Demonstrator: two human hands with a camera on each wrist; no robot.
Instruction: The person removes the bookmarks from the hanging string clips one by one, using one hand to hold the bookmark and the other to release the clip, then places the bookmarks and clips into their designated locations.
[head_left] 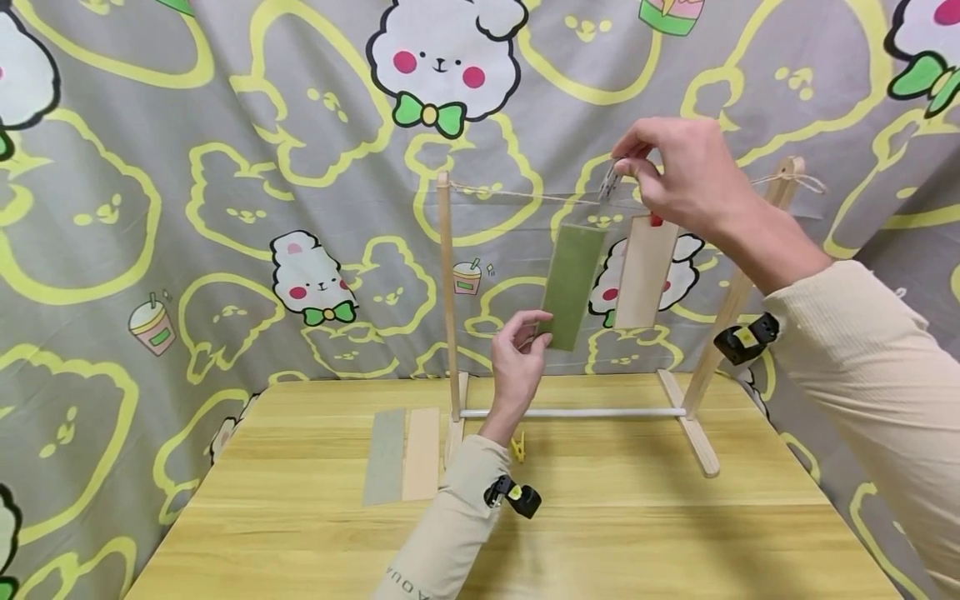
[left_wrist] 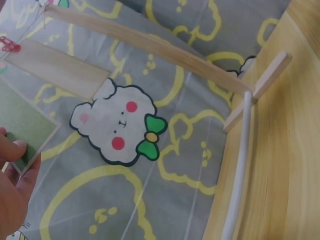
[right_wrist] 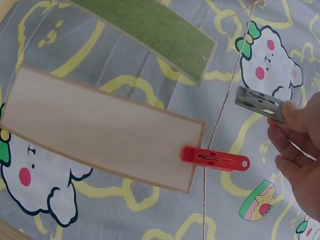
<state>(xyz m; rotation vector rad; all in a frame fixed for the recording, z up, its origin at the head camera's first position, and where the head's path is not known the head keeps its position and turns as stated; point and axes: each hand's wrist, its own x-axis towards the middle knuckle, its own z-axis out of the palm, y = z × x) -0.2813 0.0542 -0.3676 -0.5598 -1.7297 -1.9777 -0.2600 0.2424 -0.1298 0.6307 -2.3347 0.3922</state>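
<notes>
My left hand (head_left: pixel 519 358) pinches the lower left edge of a green rectangular card (head_left: pixel 573 287), held tilted below the string (head_left: pixel 517 196). In the right wrist view the card's top end lies just short of the string. Up at string height, my right hand (head_left: pixel 678 171) pinches a grey clothespin (right_wrist: pixel 260 104) by its tail, its nose close to the string. A pale beige card (right_wrist: pixel 105 127) hangs to the right of the green one, clipped on the string by a red clothespin (right_wrist: pixel 216 159).
A wooden stand has a left post (head_left: pixel 447 292), a right post (head_left: pixel 738 300) and a white bottom bar (head_left: pixel 600 413). On the table (head_left: pixel 600 533) lie a grey-green card (head_left: pixel 386 457), a tan card (head_left: pixel 422 454) and a yellow clothespin (head_left: pixel 518 447). A patterned curtain (head_left: pixel 330 200) hangs close behind.
</notes>
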